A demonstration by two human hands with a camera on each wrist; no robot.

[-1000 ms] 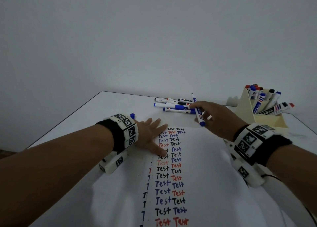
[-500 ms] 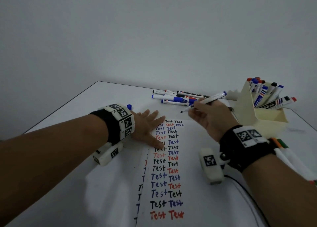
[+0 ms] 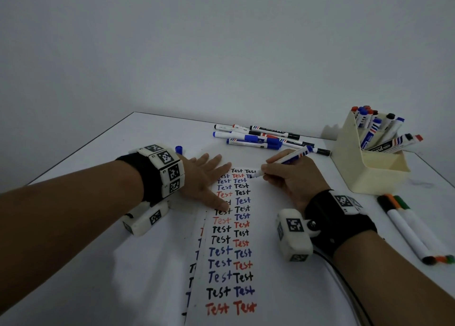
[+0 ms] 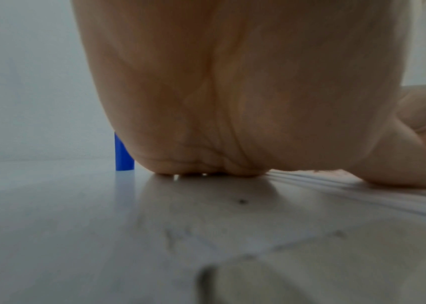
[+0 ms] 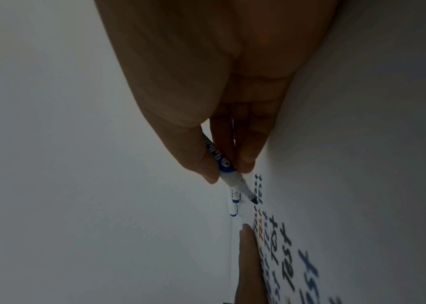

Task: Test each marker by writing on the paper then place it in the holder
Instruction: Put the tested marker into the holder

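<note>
My right hand [image 3: 283, 175] pinches an uncapped blue marker [image 3: 288, 159], its tip touching the paper [image 3: 266, 264] at the top of the second column of "Test" words. The right wrist view shows the same marker [image 5: 228, 171] between thumb and fingers, tip down on the sheet. My left hand [image 3: 206, 178] lies flat with spread fingers on the paper's left edge, pressing it down. A blue cap [image 3: 179, 149] stands upright just behind that hand, also visible as the cap [image 4: 123, 156] in the left wrist view. The cream holder [image 3: 369, 168] at the right holds several markers.
Several capped markers [image 3: 258, 136] lie in a loose pile at the back of the white table [image 3: 98, 276]. Three markers [image 3: 408, 227] with black, orange and green ends lie side by side at the right edge. A cable runs from my right wrist camera toward me.
My right hand turned the marker from upright to a writing grip, then brought its tip down onto the paper. The left hand stayed flat on the sheet.
</note>
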